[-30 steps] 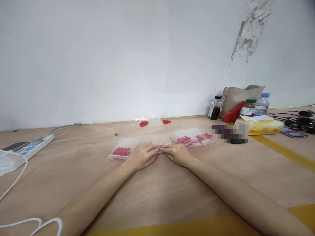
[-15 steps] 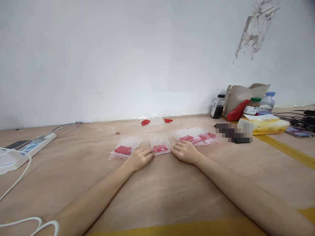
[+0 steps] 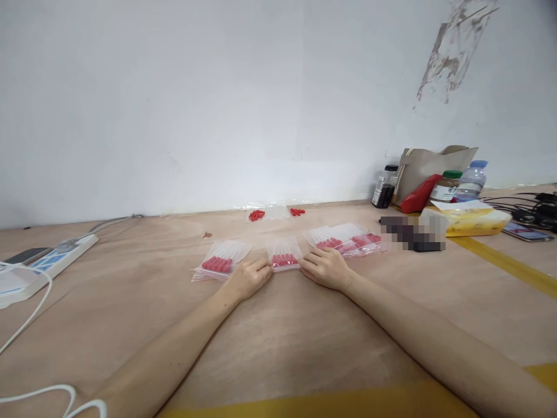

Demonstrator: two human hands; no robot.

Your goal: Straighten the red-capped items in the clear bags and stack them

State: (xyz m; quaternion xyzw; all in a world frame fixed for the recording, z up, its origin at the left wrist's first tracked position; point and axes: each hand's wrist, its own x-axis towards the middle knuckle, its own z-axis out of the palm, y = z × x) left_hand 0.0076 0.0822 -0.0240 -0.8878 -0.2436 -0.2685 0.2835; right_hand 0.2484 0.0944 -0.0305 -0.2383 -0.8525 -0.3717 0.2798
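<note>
A small clear zip bag with red pieces (image 3: 284, 254) lies flat on the wooden table (image 3: 278, 325) in the middle. My left hand (image 3: 248, 277) pinches its near left corner and my right hand (image 3: 325, 267) pinches its near right corner. To the left rests a stack of like bags with red pieces (image 3: 221, 259). To the right, several more filled bags (image 3: 346, 238) lie overlapping. Far back by the wall are loose red pieces (image 3: 256, 215) on clear plastic and a second small heap (image 3: 297, 211).
A white power strip (image 3: 43, 266) with a white cable (image 3: 26, 325) lies at the left. At the back right stand a grey bag (image 3: 429, 168), a dark bottle (image 3: 385, 187), a jar, a water bottle, a yellow tissue pack (image 3: 472, 219) and black cables.
My hands have parted from the bag's middle to its two near corners, and the red pieces inside now show. The view has shifted slightly.
</note>
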